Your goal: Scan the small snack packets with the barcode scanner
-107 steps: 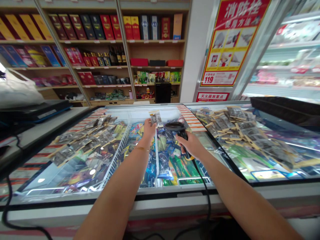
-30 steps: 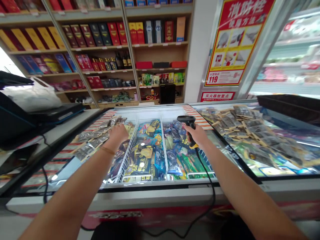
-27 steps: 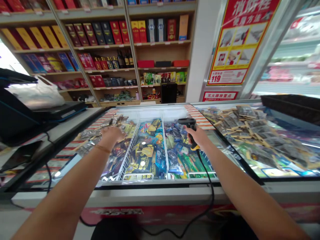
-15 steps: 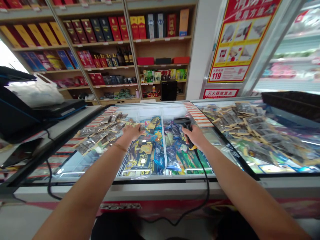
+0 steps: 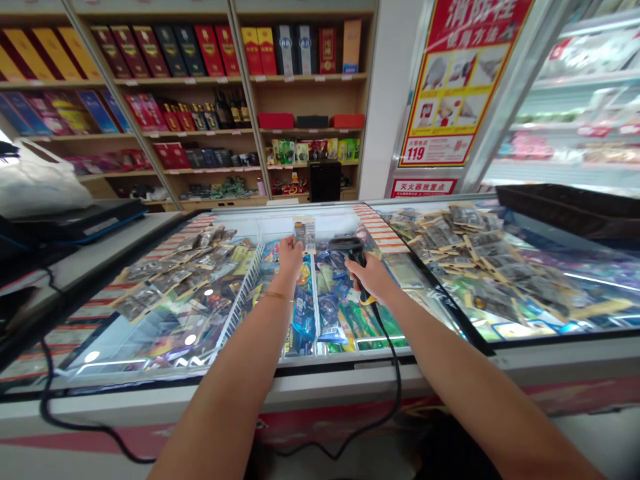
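Between the fingers of my left hand (image 5: pixel 291 257) is a small flat packet (image 5: pixel 305 235), held upright with a printed label on its face. My right hand (image 5: pixel 370 277) is wrapped round the handle of a black barcode scanner (image 5: pixel 347 245), whose head points left toward the packet. A black cable (image 5: pixel 395 373) runs down from the scanner handle. Both hands are above the glass top of a chest freezer. On the glass to the left lies a pile of similar packets (image 5: pixel 175 267); another pile (image 5: pixel 495 250) lies to the right.
Bagged frozen goods (image 5: pixel 370 320) show through the glass, split by white wire dividers. A dark tray (image 5: pixel 565 210) sits at the right. A white plastic bag (image 5: pixel 40 180) rests on a black device at the left. Shelves of boxes (image 5: pixel 215 50) stand behind.
My left hand has moved right and now holds the packet up facing the scanner. The view has turned slightly, so the scene sits further left.
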`<state>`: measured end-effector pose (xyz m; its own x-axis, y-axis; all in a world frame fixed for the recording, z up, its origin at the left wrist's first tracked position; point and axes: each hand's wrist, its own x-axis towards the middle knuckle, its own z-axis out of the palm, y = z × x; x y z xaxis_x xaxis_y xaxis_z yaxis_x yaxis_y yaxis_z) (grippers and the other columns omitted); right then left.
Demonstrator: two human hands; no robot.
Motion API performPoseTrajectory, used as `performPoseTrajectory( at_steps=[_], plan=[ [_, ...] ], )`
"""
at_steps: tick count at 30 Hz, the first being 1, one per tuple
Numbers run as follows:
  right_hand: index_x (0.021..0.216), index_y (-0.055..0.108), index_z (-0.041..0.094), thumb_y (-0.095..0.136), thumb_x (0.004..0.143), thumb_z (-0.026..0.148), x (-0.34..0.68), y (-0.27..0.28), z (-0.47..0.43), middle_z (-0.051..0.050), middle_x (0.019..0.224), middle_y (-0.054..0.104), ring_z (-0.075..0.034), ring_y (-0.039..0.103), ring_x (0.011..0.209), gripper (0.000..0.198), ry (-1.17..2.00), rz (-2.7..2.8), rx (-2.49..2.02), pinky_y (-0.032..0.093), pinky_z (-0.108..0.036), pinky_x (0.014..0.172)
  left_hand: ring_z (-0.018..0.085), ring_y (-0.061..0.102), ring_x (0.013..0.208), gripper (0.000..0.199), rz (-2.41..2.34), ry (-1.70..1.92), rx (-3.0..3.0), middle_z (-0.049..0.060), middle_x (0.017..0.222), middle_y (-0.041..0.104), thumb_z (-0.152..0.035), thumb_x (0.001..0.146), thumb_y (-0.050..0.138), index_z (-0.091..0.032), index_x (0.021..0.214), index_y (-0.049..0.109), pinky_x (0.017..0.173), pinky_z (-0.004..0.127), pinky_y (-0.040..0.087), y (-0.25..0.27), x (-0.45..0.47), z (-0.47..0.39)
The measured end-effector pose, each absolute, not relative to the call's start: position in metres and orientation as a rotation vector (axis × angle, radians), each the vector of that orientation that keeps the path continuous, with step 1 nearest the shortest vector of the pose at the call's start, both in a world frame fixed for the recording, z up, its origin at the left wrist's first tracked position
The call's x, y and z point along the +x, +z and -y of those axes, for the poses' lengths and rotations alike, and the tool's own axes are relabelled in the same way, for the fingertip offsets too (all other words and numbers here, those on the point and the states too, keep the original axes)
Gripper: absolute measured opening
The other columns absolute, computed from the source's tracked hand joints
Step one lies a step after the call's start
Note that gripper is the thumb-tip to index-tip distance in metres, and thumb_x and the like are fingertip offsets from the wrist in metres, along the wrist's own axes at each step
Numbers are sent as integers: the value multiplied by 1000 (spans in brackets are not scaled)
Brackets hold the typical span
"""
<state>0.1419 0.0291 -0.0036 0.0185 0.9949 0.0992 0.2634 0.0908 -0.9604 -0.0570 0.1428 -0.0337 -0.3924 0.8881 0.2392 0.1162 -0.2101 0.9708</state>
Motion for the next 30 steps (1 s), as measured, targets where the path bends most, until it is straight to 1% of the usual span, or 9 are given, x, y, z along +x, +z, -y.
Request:
performPoseTrajectory(
  at_steps=[3, 6, 12, 17, 20, 24, 30],
  plan=[
    [87, 52, 21, 62, 84, 37, 137, -1, -23, 4, 61, 59, -11, 55, 38, 19, 993, 1458, -1309, 42, -22, 41, 16, 68, 80, 23, -1280, 1713, 1030, 4, 88, 70, -19, 72, 60, -18, 94, 54, 69, 26, 53, -34, -64, -140],
    [88, 52, 21, 61, 86, 36, 132, -1, -18, 4, 61, 59, -11, 55, 38, 18, 994, 1498, -1275, 43, -22, 42, 14, 66, 75, 24, -1222, 1709, 952, 1, 83, 68, -20, 71, 61, -19, 93, 51, 64, 23, 51, -31, -67, -136],
    [86, 52, 21, 60, 88, 38, 128, -3, -14, 4, 62, 58, -12, 57, 39, 18, 1001, 1556, -1264, 45, -24, 42, 14, 66, 75, 25, -1230, 1697, 927, -1, 78, 65, -21, 68, 63, -20, 90, 51, 67, 26, 51, -27, -65, -131],
    [87, 52, 21, 60, 87, 38, 127, -3, -14, 4, 62, 57, -11, 56, 39, 19, 1022, 1540, -1259, 45, -23, 42, 13, 63, 69, 25, -1194, 1696, 888, -2, 73, 63, -18, 67, 62, -19, 89, 51, 64, 24, 49, -29, -65, -134],
    [87, 50, 21, 61, 87, 39, 128, -4, -15, 5, 60, 56, -11, 55, 39, 20, 1027, 1533, -1247, 45, -22, 42, 13, 63, 67, 27, -1147, 1715, 869, -3, 72, 63, -17, 64, 62, -19, 89, 51, 64, 25, 49, -31, -65, -137],
    [88, 51, 20, 59, 87, 39, 129, -5, -15, 5, 60, 55, -11, 56, 39, 21, 1017, 1540, -1233, 46, -22, 42, 13, 63, 67, 27, -1119, 1716, 856, -2, 73, 63, -18, 63, 63, -20, 87, 51, 65, 26, 49, -31, -64, -137],
    [92, 54, 21, 59, 87, 40, 129, -2, -14, 4, 62, 57, -12, 56, 40, 21, 1011, 1552, -1242, 46, -23, 42, 14, 64, 72, 25, -1195, 1724, 833, -2, 74, 63, -17, 65, 64, -20, 88, 54, 65, 24, 48, -29, -64, -134]
  ],
)
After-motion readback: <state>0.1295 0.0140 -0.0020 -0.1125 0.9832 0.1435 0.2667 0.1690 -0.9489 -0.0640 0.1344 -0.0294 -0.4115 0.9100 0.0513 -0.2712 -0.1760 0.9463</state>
